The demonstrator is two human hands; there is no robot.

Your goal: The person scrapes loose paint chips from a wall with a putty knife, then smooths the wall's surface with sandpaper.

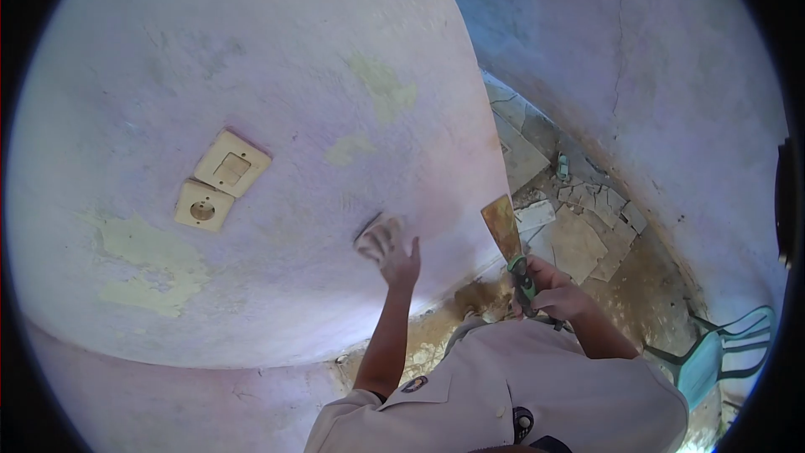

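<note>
My left hand (392, 253) is pressed to the pale lilac wall (293, 285), its fingers over a small flat piece (367, 233) whose dark edge shows at the fingertips; what it is I cannot make out. In front of my body, my right hand (552, 289) is closed around the green and black handle of a scraper (503, 231). Its stained blade points up and away from me, beside the wall's edge. Yellowish bare patches (381, 88) mark the wall above my left hand.
A switch plate (232, 165) and a socket plate (203, 206) sit on the wall at left. Broken tiles (579, 243) and a small bottle-like object (563, 167) lie on the floor. A green chair (703, 369) stands at lower right, near another wall (671, 143).
</note>
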